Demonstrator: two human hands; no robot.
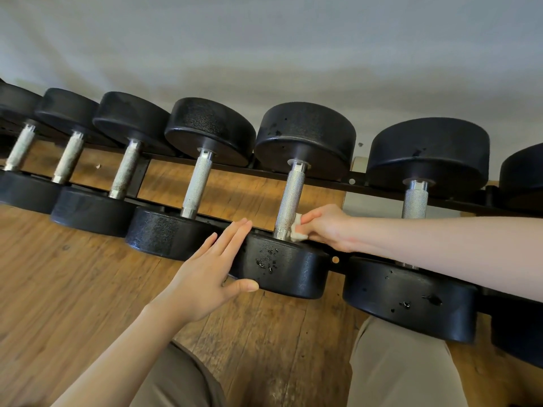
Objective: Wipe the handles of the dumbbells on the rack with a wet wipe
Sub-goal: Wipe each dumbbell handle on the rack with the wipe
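Pressing the wet wipe [296, 229] against the lower right side of the knurled handle [290, 198], I have my right hand [326, 227] pinching the small crumpled wad between thumb and fingertips, just above the near head [282, 267] of this dumbbell on the rack [335, 259]. To do this well, I judge I should wrap the wipe further round the handle and run it up toward the far head [305, 136], turning my wrist so the back side gets covered too. My left hand [211, 271] lies flat with straight fingers against the near head, holding nothing; keeping it pressing there should stop the dumbbell rolling. The next handle [415, 198] to the right sits partly hidden behind my forearm. Wet spots dot the near head.
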